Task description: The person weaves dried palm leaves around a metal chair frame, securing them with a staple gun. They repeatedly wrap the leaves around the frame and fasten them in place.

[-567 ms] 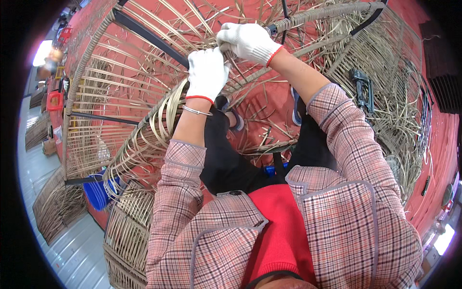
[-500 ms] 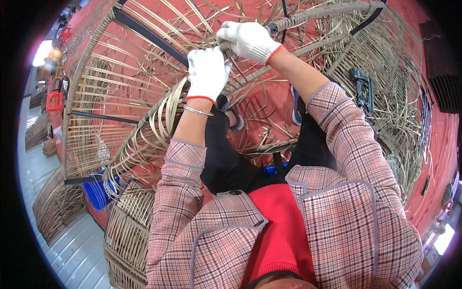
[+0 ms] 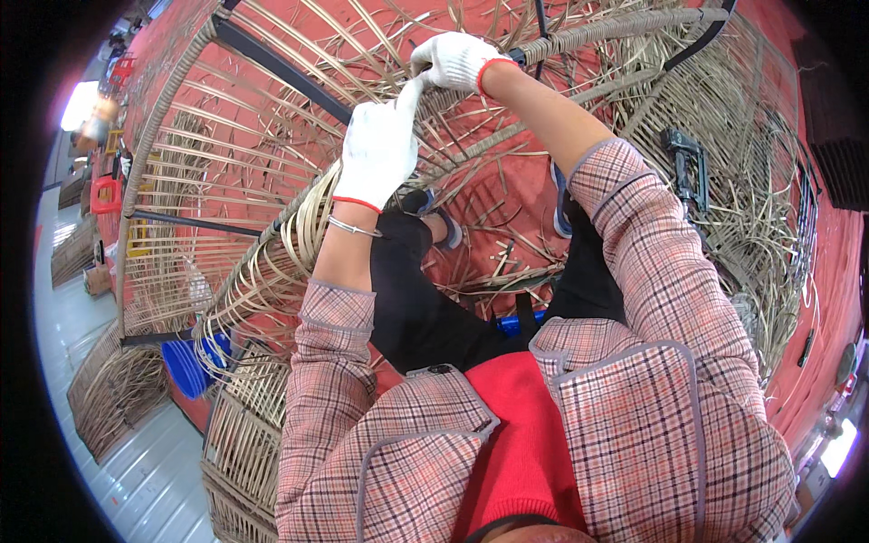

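My left hand [image 3: 380,149], in a white knit glove with a red cuff, is closed at the curved edge of a large wicker frame. Its thumb side reaches up to my right hand [image 3: 457,63], gloved alike, whose fingers curl over the same edge. What lies in the fingers of either hand is hidden. To the right runs the strip-wrapped rail [image 3: 625,34] of the frame; at the left, pale strips spread across it past a flat black bar [image 3: 285,71]. Loose looped strips [image 3: 308,222] hang along the edge below my left hand.
A dark tool shaped like a staple gun [image 3: 686,172] rests on woven wicker at right. Cut strips litter the red floor [image 3: 493,204] between my feet. A blue bucket [image 3: 187,366], another wicker panel [image 3: 244,425] and a red plastic item [image 3: 107,195] are at left.
My left hand has shifted slightly left and down, its fingers turned up toward the right hand. My right hand has moved a little up, its wrist tilting. The frame stays nearly still.
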A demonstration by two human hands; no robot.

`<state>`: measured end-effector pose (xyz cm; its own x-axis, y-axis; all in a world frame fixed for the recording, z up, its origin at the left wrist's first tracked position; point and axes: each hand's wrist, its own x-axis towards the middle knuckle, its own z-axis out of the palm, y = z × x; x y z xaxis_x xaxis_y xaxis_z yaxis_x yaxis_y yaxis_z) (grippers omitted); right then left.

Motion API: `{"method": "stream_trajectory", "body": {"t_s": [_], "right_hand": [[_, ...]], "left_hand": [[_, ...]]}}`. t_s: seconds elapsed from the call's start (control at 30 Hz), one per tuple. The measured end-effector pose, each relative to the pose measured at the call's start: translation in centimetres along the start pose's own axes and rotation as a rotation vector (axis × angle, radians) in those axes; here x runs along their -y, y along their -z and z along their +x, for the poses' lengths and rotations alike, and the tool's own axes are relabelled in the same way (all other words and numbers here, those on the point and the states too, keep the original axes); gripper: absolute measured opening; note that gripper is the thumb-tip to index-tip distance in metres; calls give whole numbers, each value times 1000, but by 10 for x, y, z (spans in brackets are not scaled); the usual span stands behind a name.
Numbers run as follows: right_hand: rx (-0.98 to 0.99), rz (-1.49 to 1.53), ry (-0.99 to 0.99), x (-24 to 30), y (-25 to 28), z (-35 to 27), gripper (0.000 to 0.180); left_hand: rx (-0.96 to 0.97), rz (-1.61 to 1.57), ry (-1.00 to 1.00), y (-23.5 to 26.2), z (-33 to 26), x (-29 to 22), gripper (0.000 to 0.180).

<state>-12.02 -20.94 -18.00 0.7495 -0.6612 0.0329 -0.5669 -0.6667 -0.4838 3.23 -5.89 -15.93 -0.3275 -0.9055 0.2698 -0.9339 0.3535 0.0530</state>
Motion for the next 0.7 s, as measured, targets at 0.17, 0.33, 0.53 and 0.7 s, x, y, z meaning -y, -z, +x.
{"method": "stream_trajectory", "body": {"t_s": [0.17,0.33,0.53,0.7], "right_hand": [[-28,12,20,3,1,-1,24],[-288,-221,21,24,6,-19,22],[-357,-13,-15,31,-6,-98,17],[-327,680,-320,12,-68,-111,34]], "left_hand": [[40,8,-43,0,4,6,43],[25,-37,1,2,7,1,39],[84,44,31,3,11,-7,37],[110,27,48,1,14,-11,38]]}}
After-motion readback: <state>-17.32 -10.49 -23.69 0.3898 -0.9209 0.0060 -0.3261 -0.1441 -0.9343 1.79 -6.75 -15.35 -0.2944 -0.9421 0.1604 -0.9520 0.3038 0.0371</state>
